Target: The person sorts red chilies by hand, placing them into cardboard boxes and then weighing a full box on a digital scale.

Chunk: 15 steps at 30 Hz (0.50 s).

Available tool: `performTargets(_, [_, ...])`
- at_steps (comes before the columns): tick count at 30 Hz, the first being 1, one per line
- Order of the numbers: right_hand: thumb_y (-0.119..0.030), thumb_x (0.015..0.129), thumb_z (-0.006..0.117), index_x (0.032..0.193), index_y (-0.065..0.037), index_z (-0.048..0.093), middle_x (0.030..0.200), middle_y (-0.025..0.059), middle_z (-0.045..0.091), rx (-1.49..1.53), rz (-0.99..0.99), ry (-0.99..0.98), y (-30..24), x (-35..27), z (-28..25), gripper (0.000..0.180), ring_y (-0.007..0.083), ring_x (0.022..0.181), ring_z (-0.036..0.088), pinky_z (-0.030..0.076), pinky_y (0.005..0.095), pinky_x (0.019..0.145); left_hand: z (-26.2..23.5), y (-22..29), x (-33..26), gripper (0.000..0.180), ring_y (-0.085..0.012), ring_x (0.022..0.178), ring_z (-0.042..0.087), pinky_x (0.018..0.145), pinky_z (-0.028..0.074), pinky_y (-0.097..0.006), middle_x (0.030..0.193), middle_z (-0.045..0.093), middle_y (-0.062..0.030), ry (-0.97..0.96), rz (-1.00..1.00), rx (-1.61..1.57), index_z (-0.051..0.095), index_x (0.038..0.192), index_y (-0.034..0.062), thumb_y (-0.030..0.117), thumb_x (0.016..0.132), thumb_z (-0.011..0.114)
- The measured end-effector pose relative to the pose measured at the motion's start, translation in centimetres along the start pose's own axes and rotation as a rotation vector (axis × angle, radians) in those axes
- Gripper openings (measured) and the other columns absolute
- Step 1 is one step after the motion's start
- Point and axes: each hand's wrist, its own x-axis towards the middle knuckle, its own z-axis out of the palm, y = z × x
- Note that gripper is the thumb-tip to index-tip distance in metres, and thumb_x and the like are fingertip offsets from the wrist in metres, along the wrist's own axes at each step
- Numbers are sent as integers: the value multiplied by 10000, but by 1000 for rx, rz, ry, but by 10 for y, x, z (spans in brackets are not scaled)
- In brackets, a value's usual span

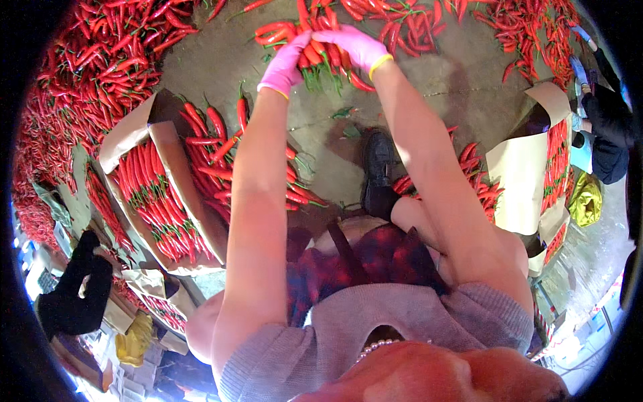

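Note:
Both my hands wear pink gloves with yellow cuffs and reach far forward over the floor. My left hand [284,65] is closed around the left side of a bunch of red chili peppers [313,56]. From the right, my right hand [356,48] wraps over the same bunch, its fingertips close to the left hand's. Green stems stick out of the bunch toward me. Some fingers are hidden among the peppers. More loose chili peppers [410,37] lie just beyond and to the right of my hands.
A large chili heap [110,74] spreads at the left. Left of me, a cardboard box [175,161] holds chilies in rows; another box [519,175] stands right. Loose chilies [214,151] lie by my left arm. My black shoe [378,167] is between. People [606,137] work at both sides.

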Motion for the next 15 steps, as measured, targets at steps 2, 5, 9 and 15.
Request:
performTargets(2, [-271, 842, 780, 1289, -25, 594, 1147, 54, 682, -109, -24, -38, -20, 6, 45, 543, 138, 1028, 619, 488, 306, 905, -52, 25, -12, 329, -143, 941, 659, 858, 526, -330, 1013, 710, -13, -137, 30, -15, 656, 1142, 130, 392, 945, 672])
performTargets(5, [-251, 831, 790, 1339, -14, 549, 1183, 67, 675, -212, -107, -117, -36, -16, 56, 611, 146, 1085, 614, 483, 308, 962, -31, 24, -49, 478, -184, 1072, 649, 934, 533, -377, 1218, 654, -59, -195, 219, -100, 536, 1338, 100, 323, 941, 682])
performTargets(9, [-182, 859, 775, 1499, 10, 334, 1324, 100, 601, -356, -15, -191, -34, -57, 64, 800, 148, 1144, 593, 473, 315, 1011, -25, -16, -92, 497, -209, 1100, 642, 941, 534, -388, 1241, 648, -75, -100, 238, -37, 496, 1368, 73, 253, 940, 674])
performTargets(15, [-251, 938, 680, 1369, -89, 487, 1196, 87, 648, 175, 221, -181, 12, -188, 19, 500, 211, 1034, 665, 549, 389, 911, 40, -75, -133, 456, -196, 1077, 645, 944, 505, -333, 1160, 688, -101, -239, -92, 369, 615, 1272, 5, 344, 966, 621])
